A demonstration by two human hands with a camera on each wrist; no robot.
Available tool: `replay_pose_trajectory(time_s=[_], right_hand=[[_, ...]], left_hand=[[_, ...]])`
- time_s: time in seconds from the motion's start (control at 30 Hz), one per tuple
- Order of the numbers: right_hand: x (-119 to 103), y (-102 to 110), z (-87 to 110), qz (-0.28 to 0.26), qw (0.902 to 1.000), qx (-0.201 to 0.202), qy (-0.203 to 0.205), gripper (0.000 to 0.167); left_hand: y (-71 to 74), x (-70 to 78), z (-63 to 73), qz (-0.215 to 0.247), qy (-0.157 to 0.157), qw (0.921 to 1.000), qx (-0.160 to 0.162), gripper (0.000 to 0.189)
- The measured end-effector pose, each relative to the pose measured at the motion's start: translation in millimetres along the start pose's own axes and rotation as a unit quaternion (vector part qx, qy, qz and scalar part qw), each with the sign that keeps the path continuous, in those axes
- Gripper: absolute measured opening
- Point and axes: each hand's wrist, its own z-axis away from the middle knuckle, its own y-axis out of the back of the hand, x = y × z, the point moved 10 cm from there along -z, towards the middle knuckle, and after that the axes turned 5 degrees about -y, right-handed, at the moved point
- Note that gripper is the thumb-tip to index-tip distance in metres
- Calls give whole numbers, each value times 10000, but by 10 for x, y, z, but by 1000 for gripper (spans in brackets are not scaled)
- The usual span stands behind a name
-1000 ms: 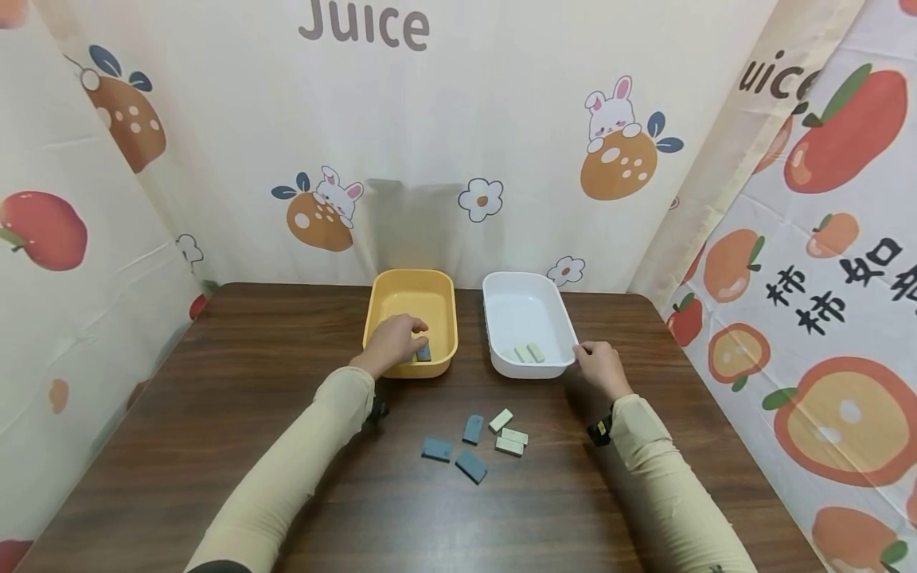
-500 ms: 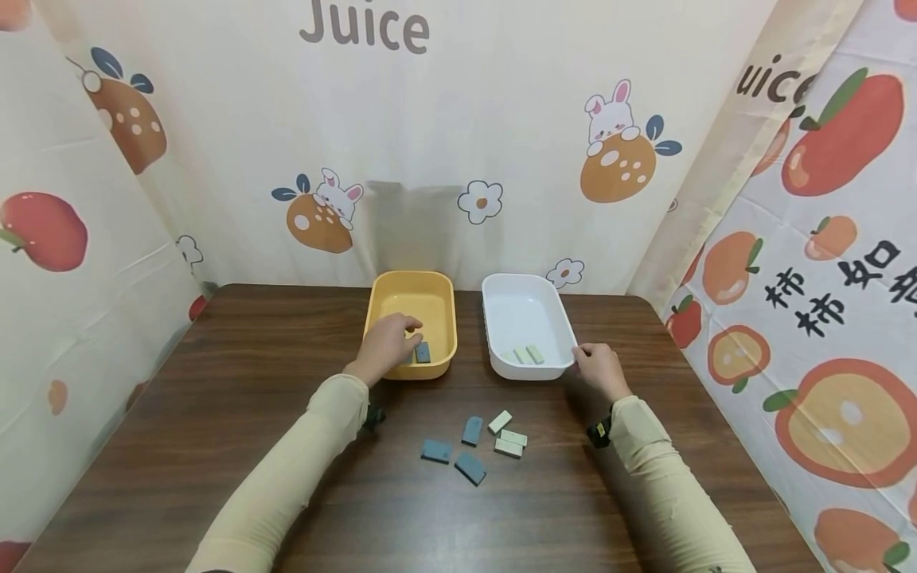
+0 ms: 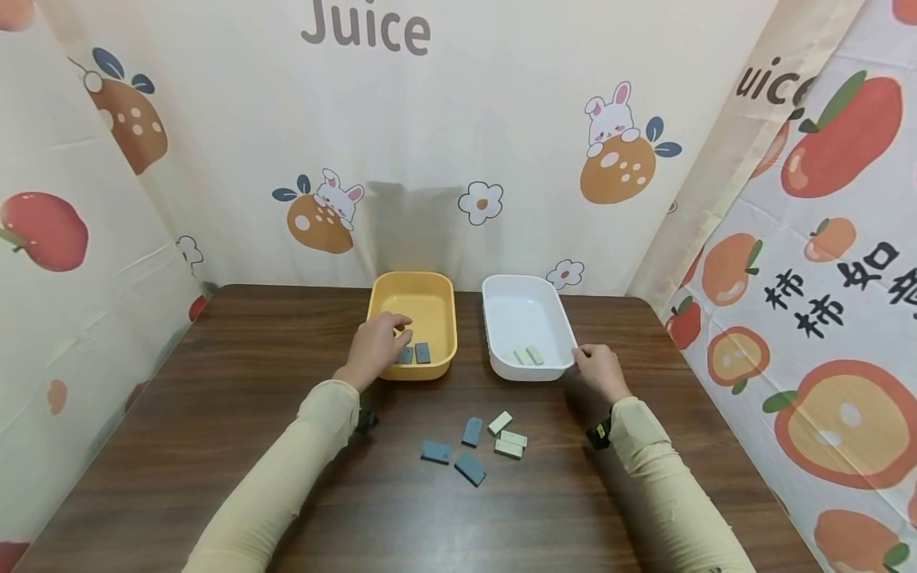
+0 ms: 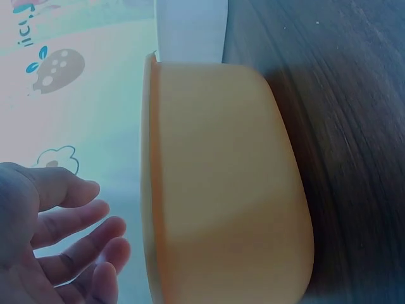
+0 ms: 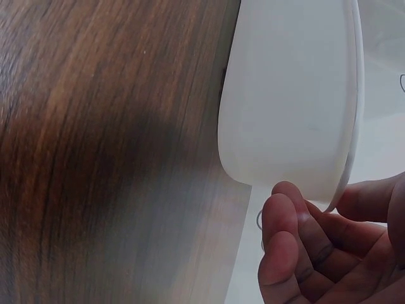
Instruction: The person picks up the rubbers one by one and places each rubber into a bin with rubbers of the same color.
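My left hand (image 3: 374,346) is over the left edge of a yellow plastic tub (image 3: 437,314), holding nothing. Inside that tub lie blue blocks (image 3: 423,352), two of them visible beside my fingers. In the left wrist view the hand (image 4: 66,244) has loosely bent fingers, apart from the tub's wall (image 4: 228,164). My right hand (image 3: 603,372) pinches the near right rim of a white tub (image 3: 526,314), which contains pale green blocks (image 3: 534,354). In the right wrist view thumb and fingers of the hand (image 5: 335,253) sit on either side of the white rim (image 5: 345,180).
Three blue blocks (image 3: 470,469) lie loose on the dark wooden table (image 3: 344,509), in front of the tubs. To their right are three pale green blocks (image 3: 509,450), two of them side by side. A printed curtain (image 3: 430,103) stands behind the tubs.
My left hand has drawn back to the left and slightly up, uncovering more blue blocks in the yellow tub. My right hand stays at the white tub's rim.
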Motion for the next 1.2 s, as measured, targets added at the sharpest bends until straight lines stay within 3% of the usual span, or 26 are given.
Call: replay_pose_trajectory(time_s=[0.5, 1.2], right_hand=[[-4, -10, 22, 26, 10000, -8, -46, 39], [-10, 6, 17, -26, 10000, -37, -76, 39]], left_hand=[[91, -96, 82, 41, 74, 9998, 186, 28], [179, -337, 159, 205, 506, 9977, 411, 28]])
